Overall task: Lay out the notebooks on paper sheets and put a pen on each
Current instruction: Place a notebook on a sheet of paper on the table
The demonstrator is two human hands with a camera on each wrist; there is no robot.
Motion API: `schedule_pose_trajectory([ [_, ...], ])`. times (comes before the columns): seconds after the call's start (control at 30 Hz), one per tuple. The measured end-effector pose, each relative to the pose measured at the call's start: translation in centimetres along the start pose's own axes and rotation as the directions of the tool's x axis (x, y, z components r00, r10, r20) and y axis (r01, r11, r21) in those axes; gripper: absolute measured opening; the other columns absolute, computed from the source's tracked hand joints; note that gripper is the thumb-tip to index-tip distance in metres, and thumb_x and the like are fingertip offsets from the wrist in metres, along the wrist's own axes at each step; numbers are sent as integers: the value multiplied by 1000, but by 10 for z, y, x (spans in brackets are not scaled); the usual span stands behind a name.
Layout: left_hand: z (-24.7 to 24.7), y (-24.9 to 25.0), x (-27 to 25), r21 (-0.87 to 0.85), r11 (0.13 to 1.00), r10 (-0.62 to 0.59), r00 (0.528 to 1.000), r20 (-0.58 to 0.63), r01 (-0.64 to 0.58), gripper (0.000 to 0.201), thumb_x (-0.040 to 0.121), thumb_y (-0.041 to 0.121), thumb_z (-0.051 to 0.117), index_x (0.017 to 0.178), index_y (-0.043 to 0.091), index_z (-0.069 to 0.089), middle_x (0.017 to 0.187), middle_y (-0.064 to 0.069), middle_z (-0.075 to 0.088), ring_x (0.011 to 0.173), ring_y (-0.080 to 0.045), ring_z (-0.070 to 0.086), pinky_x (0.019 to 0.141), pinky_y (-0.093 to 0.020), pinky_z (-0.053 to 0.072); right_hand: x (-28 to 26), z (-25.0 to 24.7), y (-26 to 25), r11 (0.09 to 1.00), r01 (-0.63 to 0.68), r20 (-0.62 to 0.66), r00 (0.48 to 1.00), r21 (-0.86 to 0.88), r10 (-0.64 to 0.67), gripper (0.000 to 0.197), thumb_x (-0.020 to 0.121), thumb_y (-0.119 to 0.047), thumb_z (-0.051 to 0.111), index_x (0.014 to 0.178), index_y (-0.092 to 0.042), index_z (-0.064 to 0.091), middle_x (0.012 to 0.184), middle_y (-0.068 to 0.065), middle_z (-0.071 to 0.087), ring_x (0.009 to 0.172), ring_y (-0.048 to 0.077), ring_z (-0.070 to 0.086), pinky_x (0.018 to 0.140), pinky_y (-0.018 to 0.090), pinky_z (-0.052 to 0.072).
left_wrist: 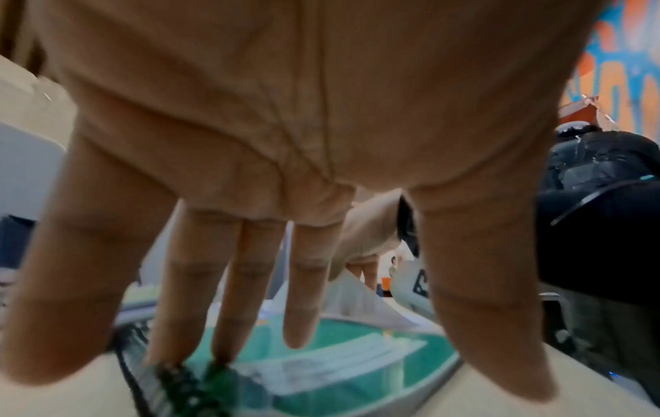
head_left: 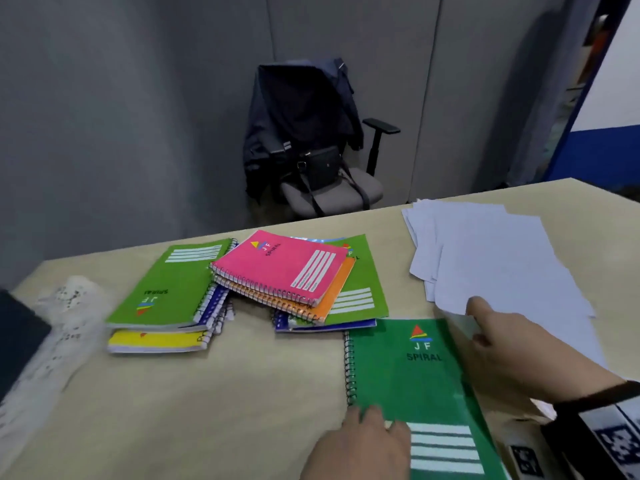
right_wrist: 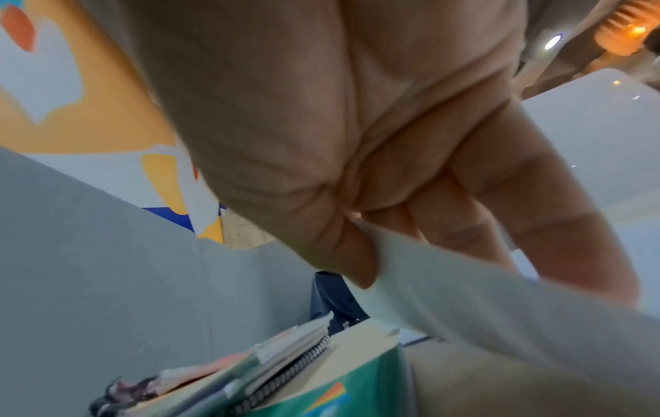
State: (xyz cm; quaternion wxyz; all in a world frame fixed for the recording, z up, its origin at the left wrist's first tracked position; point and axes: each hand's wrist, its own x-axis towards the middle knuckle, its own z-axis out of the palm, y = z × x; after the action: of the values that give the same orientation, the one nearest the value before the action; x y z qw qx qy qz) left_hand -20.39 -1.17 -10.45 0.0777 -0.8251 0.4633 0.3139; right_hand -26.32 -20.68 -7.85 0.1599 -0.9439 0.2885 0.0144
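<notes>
A dark green spiral notebook (head_left: pixel 408 375) lies flat at the near right of the beige table (head_left: pixel 207 410). My left hand (head_left: pixel 374 415) rests on its near left corner with straight fingers; the left wrist view shows the fingertips (left_wrist: pixel 221 358) pressing on the cover (left_wrist: pixel 339 366). My right hand (head_left: pixel 479 323) pinches the near edge of a white paper sheet (head_left: pixel 512 271) just right of the notebook. In the right wrist view, thumb and fingers (right_wrist: pixel 364 254) clamp the sheet (right_wrist: pixel 500 324). I see no pen.
Two loose piles of notebooks lie behind, one topped by a pink one (head_left: pixel 280 268), one by a light green one (head_left: pixel 173 285). Several more sheets (head_left: pixel 450 230) are spread at the back right. A white lacy cloth (head_left: pixel 69 317) lies at left. An office chair (head_left: pixel 329 192) stands beyond the table.
</notes>
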Motion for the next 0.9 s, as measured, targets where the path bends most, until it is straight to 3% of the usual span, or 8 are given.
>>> schedule_pose_trajectory([
  [0.07, 1, -4, -17, -6, 1000, -19, 1000, -9, 19, 47, 101, 31, 39, 145, 21, 23, 150, -16, 29, 131, -39, 39, 109, -60, 23, -4, -1, -10, 999, 25, -13, 1000, -30, -25, 6, 92, -20, 35, 87, -17, 36, 67, 1, 50, 66, 22, 50, 62, 34, 41],
  [0.17, 12, -4, -44, 64, 997, -51, 999, -8, 51, 49, 101, 38, 37, 147, 32, 19, 149, -16, 32, 134, -39, 34, 110, -66, 1, -10, -1, -20, 990, 52, -58, 996, -132, -60, 8, 90, -11, 37, 96, -12, 43, 72, 3, 48, 75, 28, 48, 65, 35, 40],
  [0.23, 25, -6, -62, 118, 986, -116, 992, -40, 120, 43, 101, 39, 37, 142, 29, 31, 142, -18, 34, 132, -40, 34, 110, -67, -2, -18, -2, -26, 984, 56, -96, 993, -170, -74, 11, 90, -8, 38, 88, -14, 47, 75, 3, 48, 78, 27, 49, 65, 32, 38],
  [0.37, 61, -27, -103, 103, 936, -320, 935, -152, 337, 42, 98, 41, 42, 135, 21, 36, 137, -14, 29, 131, -34, 30, 113, -58, 9, -46, -8, -52, 989, 79, -202, 974, -125, -104, 18, 87, -4, 40, 86, -12, 56, 76, 6, 55, 78, 28, 52, 63, 31, 39],
  [0.53, 105, -66, -148, -72, 862, -485, 774, -406, 502, 39, 96, 27, 42, 133, 16, 39, 139, -3, 35, 128, -19, 33, 107, -34, 30, -85, -16, -108, 970, 235, -413, 880, -53, -236, 25, 84, -6, 42, 103, -14, 56, 78, 11, 56, 78, 33, 51, 63, 36, 45],
  [0.63, 119, -68, -177, -216, 848, -524, 703, -481, 484, 41, 91, 59, 38, 123, 33, 39, 123, -1, 50, 116, -20, 47, 94, -30, 43, -101, 0, -149, 932, 359, -439, 830, -53, -345, 25, 85, -8, 44, 106, -17, 54, 75, 7, 49, 73, 31, 44, 59, 35, 36],
  [0.77, 130, -72, -201, -421, 772, -624, 443, -643, 477, 38, 95, 54, 29, 85, 20, 43, 94, -3, 63, 93, -22, 59, 75, -31, 45, -119, 46, -191, 876, 466, -322, 815, -128, -481, 39, 89, -5, 38, 124, -17, 48, 101, 10, 59, 96, 31, 56, 69, 35, 36],
  [0.9, 153, -92, -209, -732, 680, -732, 88, -675, 45, 27, 89, 35, 51, 73, 13, 58, 56, -7, 54, 57, -16, 51, 62, -28, 45, -145, 92, -219, 799, 584, -179, 779, -144, -601, 36, 92, -2, 33, 124, -15, 43, 118, 8, 55, 109, 27, 57, 74, 33, 39],
])
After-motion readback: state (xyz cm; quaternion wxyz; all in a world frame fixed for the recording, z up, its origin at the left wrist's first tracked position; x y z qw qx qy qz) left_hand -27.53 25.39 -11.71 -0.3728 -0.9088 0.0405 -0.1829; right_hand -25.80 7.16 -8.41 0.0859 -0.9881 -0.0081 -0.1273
